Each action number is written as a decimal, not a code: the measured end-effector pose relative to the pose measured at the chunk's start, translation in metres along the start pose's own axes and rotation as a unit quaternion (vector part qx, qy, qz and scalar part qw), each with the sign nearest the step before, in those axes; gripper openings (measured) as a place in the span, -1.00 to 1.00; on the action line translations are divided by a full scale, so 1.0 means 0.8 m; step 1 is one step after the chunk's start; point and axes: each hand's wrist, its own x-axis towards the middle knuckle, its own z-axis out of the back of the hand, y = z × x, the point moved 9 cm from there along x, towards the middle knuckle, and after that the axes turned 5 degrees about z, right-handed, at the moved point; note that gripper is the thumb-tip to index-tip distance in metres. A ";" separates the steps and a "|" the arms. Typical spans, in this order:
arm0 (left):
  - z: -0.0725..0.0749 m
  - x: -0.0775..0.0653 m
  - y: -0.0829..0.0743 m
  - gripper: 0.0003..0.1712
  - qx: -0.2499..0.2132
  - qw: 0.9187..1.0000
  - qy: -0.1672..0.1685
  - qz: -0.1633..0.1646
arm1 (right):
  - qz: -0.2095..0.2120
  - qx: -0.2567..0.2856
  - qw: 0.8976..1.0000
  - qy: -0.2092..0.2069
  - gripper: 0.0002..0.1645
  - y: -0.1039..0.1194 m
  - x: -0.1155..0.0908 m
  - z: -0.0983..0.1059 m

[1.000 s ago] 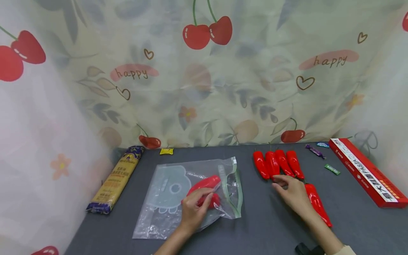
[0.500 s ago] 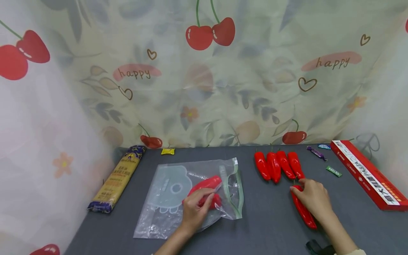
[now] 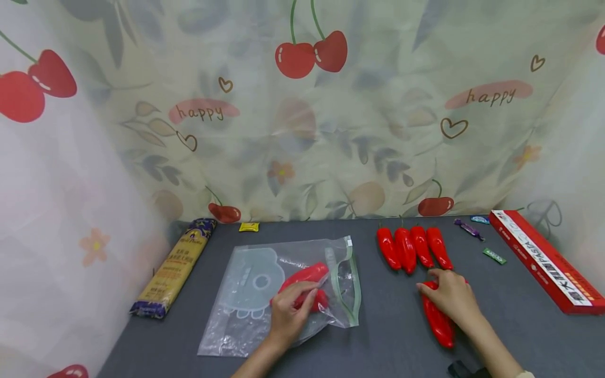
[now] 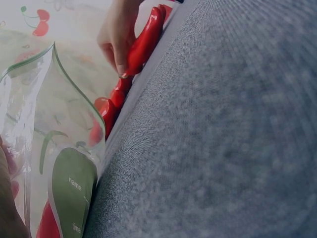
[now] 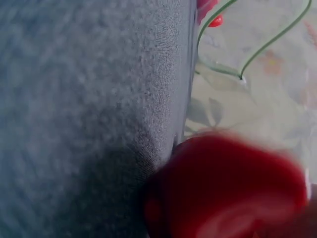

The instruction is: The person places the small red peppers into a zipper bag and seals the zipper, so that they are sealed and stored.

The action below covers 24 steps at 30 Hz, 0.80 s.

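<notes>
Both hands are busy; the left hand (image 3: 289, 314) pinches the clear bag (image 3: 250, 329) near its gaping mouth, just as it did a second ago; the right hand (image 3: 449, 296) grips a red pepper (image 3: 437, 326) by its stem end. The change is all on the right; a second ago that hand was at the row of peppers (image 3: 405, 252) near the back edge of the worktop (image 3: 378, 336); now the held one, which slanted toward the near right corner, points more squarely at the near edge and sits closer to the bag; I can't tell whether its tip touches down. A sliver of red (image 3: 467, 282) shows past the knuckles, too hidden to name; for the work, I judge, one pepper is now in hand but outside the bag; red shapes (image 3: 309, 272) show inside it.
</notes>
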 end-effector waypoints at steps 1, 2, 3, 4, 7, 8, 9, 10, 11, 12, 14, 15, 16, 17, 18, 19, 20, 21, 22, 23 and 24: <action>0.000 0.000 0.000 -0.77 0.000 1.000 0.000 0.000 | 0.004 -0.001 1.000 -0.001 -0.36 0.001 0.000 0.000; 0.000 0.000 0.000 -0.77 0.000 1.000 0.000 0.001 | 0.008 0.001 1.000 -0.004 -0.37 0.002 0.000 0.000; 0.000 0.000 0.001 -0.78 0.000 1.000 0.000 0.002 | 0.010 0.004 1.000 -0.006 -0.37 0.003 0.000 0.000; 0.000 0.000 0.001 -0.78 0.000 1.000 0.001 0.003 | 0.010 0.009 1.000 -0.004 -0.37 0.003 0.000 -0.001; 0.000 0.000 0.001 -0.78 0.000 1.000 0.000 0.005 | 0.016 0.028 0.999 -0.009 -0.28 0.006 0.001 0.001; 0.000 0.000 0.001 -0.78 0.001 1.000 0.000 0.005 | 0.017 0.043 0.999 -0.011 -0.23 0.007 0.000 0.001; -0.001 0.000 0.001 -0.78 0.002 1.000 0.000 0.006 | 0.018 0.058 0.998 -0.012 -0.15 0.008 0.001 0.001; -0.001 0.000 0.001 -0.78 0.002 1.000 0.001 0.005 | 0.022 0.072 0.997 -0.017 -0.08 0.010 0.001 0.002; -0.001 0.000 0.001 -0.77 0.002 1.000 0.001 0.005 | 0.029 0.084 0.996 -0.026 -0.04 0.012 0.001 0.003; -0.001 0.000 0.001 -0.76 0.001 1.000 0.001 0.005 | 0.034 0.098 0.994 -0.036 -0.02 0.015 0.001 0.004; -0.001 0.000 0.001 -0.74 0.000 1.000 0.001 0.005 | 0.039 0.132 0.989 -0.055 -0.03 0.021 0.003 0.004; -0.001 0.001 0.001 -0.73 -0.001 1.000 0.001 0.005 | 0.044 0.143 0.986 -0.067 -0.08 0.024 0.004 0.004; -0.001 0.001 0.001 -0.72 -0.001 1.000 0.001 0.005 | 0.048 0.154 0.984 -0.080 -0.13 0.028 0.005 0.004; -0.001 0.001 0.001 -0.72 -0.001 1.000 0.001 0.005 | 0.049 0.164 0.981 -0.092 -0.20 0.032 0.006 0.004; -0.001 0.001 0.001 -0.72 -0.001 1.000 0.000 0.005 | 0.048 0.178 0.978 -0.101 -0.23 0.035 0.008 0.002; 0.000 0.000 0.001 -0.73 0.000 1.000 0.000 0.005 | 0.044 0.195 0.974 -0.107 -0.27 0.039 0.010 -0.001; 0.000 0.000 0.001 -0.74 0.001 1.000 0.000 0.004 | 0.038 0.210 0.970 -0.113 -0.30 0.042 0.012 -0.004; -0.001 0.000 0.000 -0.74 0.001 1.000 0.001 0.004 | 0.032 0.226 0.967 -0.116 -0.31 0.046 0.014 -0.008; -0.001 0.000 0.000 -0.74 0.001 1.000 0.001 0.003 | 0.023 0.239 0.963 -0.119 -0.33 0.049 0.016 -0.012; -0.001 0.000 0.000 -0.74 0.000 1.000 0.001 0.003 | 0.014 0.253 0.960 -0.120 -0.33 0.053 0.017 -0.016; -0.001 0.000 0.000 -0.73 0.000 1.000 0.001 0.002 | 0.006 0.266 0.956 -0.120 -0.34 0.057 0.019 -0.020</action>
